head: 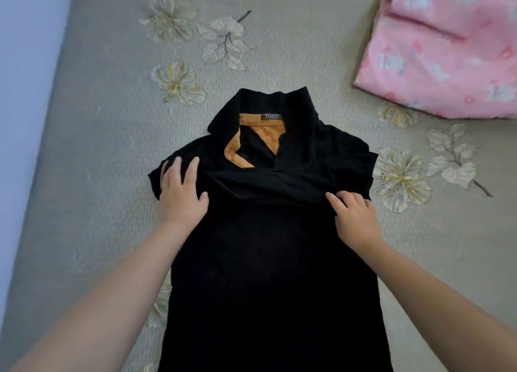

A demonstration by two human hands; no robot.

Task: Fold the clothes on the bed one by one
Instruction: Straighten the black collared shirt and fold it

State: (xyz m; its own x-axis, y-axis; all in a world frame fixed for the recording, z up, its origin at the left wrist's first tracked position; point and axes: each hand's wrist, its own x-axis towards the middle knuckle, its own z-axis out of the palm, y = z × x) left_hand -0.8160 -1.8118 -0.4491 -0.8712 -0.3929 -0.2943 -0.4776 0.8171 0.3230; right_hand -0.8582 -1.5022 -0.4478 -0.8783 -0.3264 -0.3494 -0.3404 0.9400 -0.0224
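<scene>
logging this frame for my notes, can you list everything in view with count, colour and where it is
black shirt: one, black with an orange collar lining, lying collar-away in the middle of the bed
pink garment: one, pink with a pale print, top right on the bed
bedspread: one, grey-beige with pale flower embroidery, under both clothes
wall: one, pale blue-white, along the left edge
left hand: one, fingers straight, resting on the shirt's left shoulder area
right hand: one, fingers curled onto the shirt's folded-over sleeve on the right
</scene>
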